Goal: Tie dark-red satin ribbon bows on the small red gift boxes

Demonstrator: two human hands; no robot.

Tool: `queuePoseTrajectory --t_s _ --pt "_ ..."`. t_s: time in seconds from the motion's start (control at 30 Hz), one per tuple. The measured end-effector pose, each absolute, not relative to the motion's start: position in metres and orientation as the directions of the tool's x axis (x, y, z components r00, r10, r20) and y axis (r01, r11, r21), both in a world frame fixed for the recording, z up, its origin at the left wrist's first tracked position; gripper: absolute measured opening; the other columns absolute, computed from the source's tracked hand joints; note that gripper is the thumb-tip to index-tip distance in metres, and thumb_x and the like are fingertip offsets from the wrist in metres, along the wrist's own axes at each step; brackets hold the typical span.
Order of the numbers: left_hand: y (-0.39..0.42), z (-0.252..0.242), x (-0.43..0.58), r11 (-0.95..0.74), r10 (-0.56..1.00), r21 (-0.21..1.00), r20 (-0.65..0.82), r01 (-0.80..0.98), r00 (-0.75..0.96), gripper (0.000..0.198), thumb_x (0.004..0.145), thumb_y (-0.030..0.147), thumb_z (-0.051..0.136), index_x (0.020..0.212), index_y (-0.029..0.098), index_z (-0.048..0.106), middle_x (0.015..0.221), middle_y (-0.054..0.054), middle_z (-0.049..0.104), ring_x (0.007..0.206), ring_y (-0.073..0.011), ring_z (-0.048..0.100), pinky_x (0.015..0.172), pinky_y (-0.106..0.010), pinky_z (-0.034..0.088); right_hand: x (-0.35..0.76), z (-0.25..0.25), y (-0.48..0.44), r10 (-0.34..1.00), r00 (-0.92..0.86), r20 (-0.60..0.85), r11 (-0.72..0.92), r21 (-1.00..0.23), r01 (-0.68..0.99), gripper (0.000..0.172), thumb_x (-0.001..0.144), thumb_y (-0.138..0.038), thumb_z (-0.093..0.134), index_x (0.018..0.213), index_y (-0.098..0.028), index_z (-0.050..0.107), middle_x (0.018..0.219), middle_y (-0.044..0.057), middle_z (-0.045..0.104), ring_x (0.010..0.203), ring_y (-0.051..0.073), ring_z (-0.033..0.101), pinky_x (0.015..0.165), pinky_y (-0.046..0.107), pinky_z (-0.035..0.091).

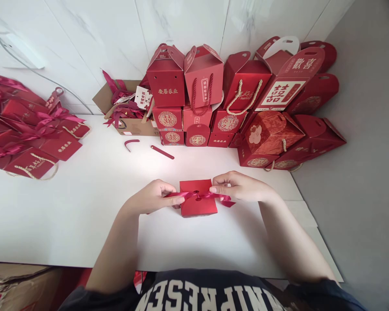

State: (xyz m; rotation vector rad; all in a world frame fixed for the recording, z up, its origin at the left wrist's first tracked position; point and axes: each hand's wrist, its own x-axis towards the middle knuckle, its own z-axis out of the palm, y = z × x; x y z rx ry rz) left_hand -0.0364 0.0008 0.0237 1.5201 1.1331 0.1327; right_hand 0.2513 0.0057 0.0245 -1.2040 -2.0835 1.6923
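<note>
Two hands at work. Left hand pinches one side of shiny magenta satin ribbon; right hand pinches other, loose tail past fingertips. Ribbon crosses over top middle of small red cardboard box, set on white tabletop before chest, probably for even reach. Opposed grips likely keep crossing centred. Stacked red patterned gift boxes stand by marbled white wall, presumably saving workspace.
</note>
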Motion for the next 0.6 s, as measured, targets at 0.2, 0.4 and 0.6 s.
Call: queuePoseTrajectory --t_s 0.2,0.4,0.6 --pt "0.000 0.017 -0.026 0.160 0.748 0.851 -0.435 0.500 0.501 0.038 0.082 0.048 0.060 0.063 0.016 0.064 0.068 -0.005 0.068 0.068 -0.0171 0.064 0.066 -0.027 0.050 0.247 0.016 0.008 0.648 -0.683 -0.336 0.013 -0.893 0.451 0.045 0.082 -0.061 0.059 0.069 -0.018 0.054 0.058 -0.005 0.042 0.051 0.008 0.035 0.048 0.023 0.031" --pt "0.003 0.012 -0.029 0.050 0.704 0.856 -0.396 0.515 0.589 0.038 0.082 0.047 0.060 0.061 0.016 0.062 0.066 -0.003 0.064 0.061 -0.0135 0.056 0.058 -0.024 0.044 0.250 0.010 0.013 0.667 -0.681 -0.303 0.041 -0.898 0.439 0.041 0.085 -0.057 0.057 0.072 -0.019 0.054 0.061 -0.004 0.046 0.048 0.008 0.035 0.044 0.022 0.028" --pt "0.006 0.012 -0.031 0.015 0.651 0.874 -0.377 0.485 0.659 0.036 0.084 0.043 0.060 0.062 0.016 0.063 0.072 -0.004 0.068 0.069 -0.0149 0.062 0.066 -0.025 0.047 0.250 0.009 0.015 0.690 -0.682 -0.241 0.152 -0.873 0.462 0.038 0.089 -0.050 0.053 0.067 -0.019 0.049 0.060 -0.003 0.053 0.048 0.008 0.038 0.047 0.022 0.030"
